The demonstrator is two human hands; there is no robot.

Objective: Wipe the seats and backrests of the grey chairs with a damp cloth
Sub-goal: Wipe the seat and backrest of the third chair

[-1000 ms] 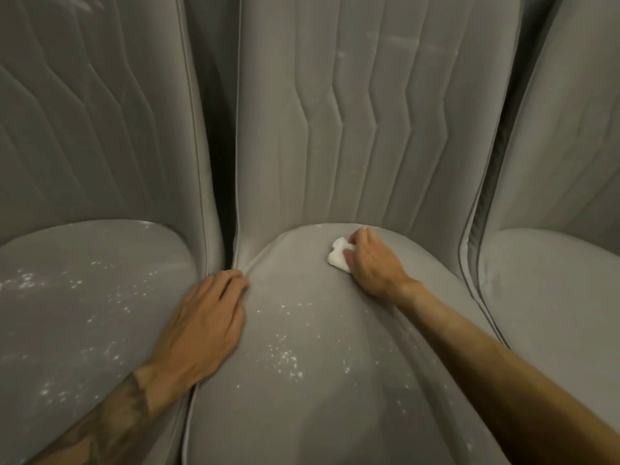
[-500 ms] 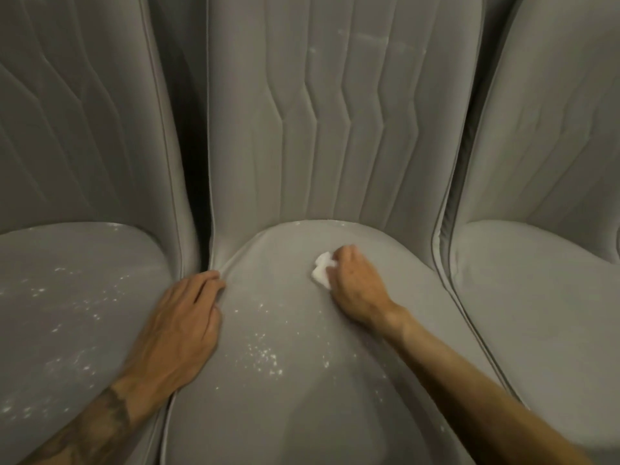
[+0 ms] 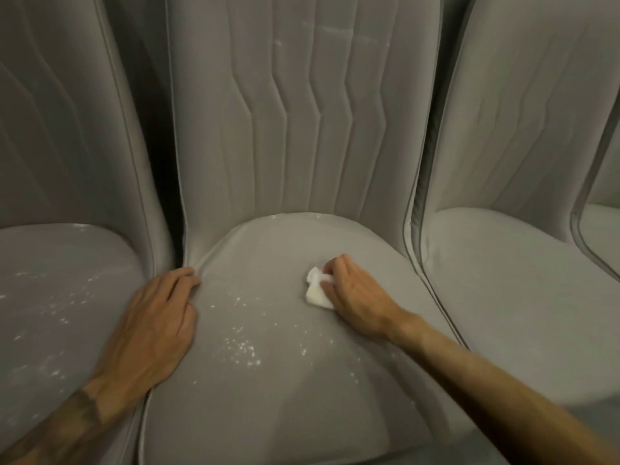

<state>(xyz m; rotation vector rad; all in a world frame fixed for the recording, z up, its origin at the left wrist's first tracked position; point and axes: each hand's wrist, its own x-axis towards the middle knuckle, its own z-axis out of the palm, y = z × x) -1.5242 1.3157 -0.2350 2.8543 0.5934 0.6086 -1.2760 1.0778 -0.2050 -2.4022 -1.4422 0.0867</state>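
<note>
A grey padded chair fills the middle of the head view, its seat [image 3: 268, 407] speckled with white specks and its quilted backrest [image 3: 302, 129] upright behind. My right hand [image 3: 352, 293] presses a small white cloth [image 3: 317, 290] onto the back right part of that seat, fingers curled over it. My left hand [image 3: 154, 327] lies flat, fingers together, on the seat's left edge, holding nothing.
A second grey chair [image 3: 63, 297] stands close on the left, its seat also dotted with white specks. A third grey chair [image 3: 503, 290] stands on the right, and the edge of another [image 3: 600, 229] shows at far right. Narrow dark gaps separate them.
My right hand has slid the cloth from the seat's back edge toward me. The left hand stays on the seat's left edge. The view has shifted slightly right.
</note>
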